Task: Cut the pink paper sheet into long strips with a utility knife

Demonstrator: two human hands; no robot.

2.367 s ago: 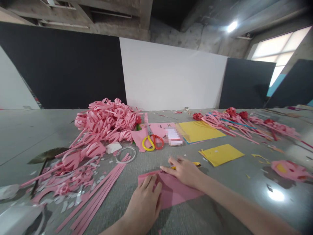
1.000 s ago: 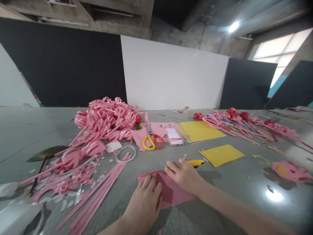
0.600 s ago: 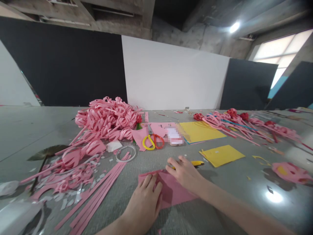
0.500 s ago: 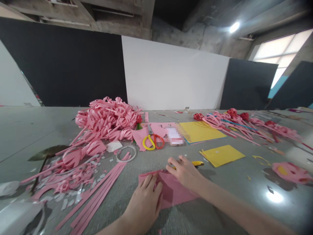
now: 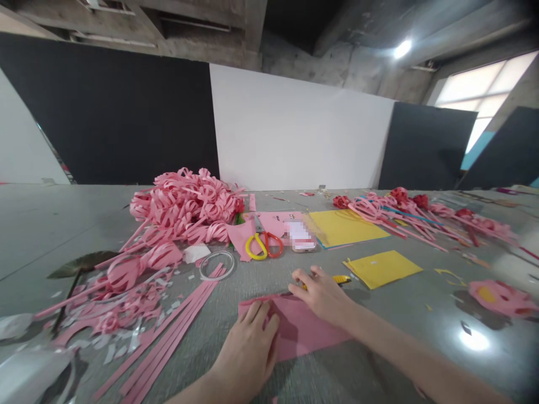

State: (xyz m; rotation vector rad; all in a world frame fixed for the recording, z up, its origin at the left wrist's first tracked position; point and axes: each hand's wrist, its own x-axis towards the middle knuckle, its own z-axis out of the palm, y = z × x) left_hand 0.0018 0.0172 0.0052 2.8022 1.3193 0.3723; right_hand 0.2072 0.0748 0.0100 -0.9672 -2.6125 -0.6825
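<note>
Nearest you: your left hand [image 5: 248, 353], palm down and fingers spread flat on the near-left part of the pink paper sheet [image 5: 301, 328], gripping nothing, seemingly there to pin the sheet against the grey tabletop [image 5: 400, 314] so it cannot slide. The sheet lies flat just before you at centre, its long axis running left to right and angling slightly toward you at the right end. Next: your right hand [image 5: 324, 294], closed around a yellow utility knife [image 5: 340, 279] held low along the sheet's far edge; the handle end points right and away, the blade end left under your fingers [image 5: 300, 276], though the blade itself is hidden. To the left: loose pink paper strips [image 5: 168, 331], lying diagonally. Further out: a clear tape ring [image 5: 217, 265], a small yellow paper sheet [image 5: 382, 268], yellow-and-red scissors [image 5: 263, 244] with handles toward you. Far: a heap of pink curled paper flowers [image 5: 185, 205], a large yellow sheet [image 5: 343, 225], and more stemmed flowers [image 5: 416, 216] at the right.
</note>
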